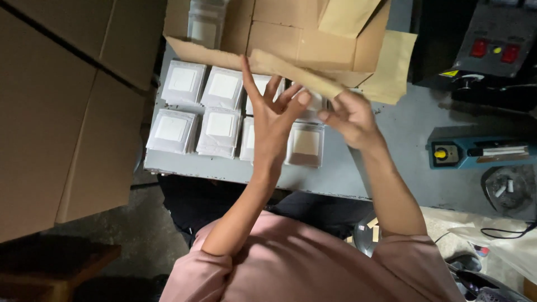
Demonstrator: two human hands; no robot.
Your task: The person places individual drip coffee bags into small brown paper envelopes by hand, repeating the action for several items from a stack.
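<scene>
Left hand (274,120) raised with fingers spread apart, gripping nothing; right hand (348,118) pinched on a small clear packet (313,102), mostly hidden between both hands. Below them, rows of stacked white packets (196,112) on a grey table (335,179), far stacks covered by an open cardboard box (291,39) and its drooping flap. At right, a blue sealing machine (481,154), cut off by the frame edge.

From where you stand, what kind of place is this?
Probably a small packing workshop. White packets lie stacked in rows on a grey table, big cardboard boxes stand around, and a blue sealing machine sits at the side.
</scene>
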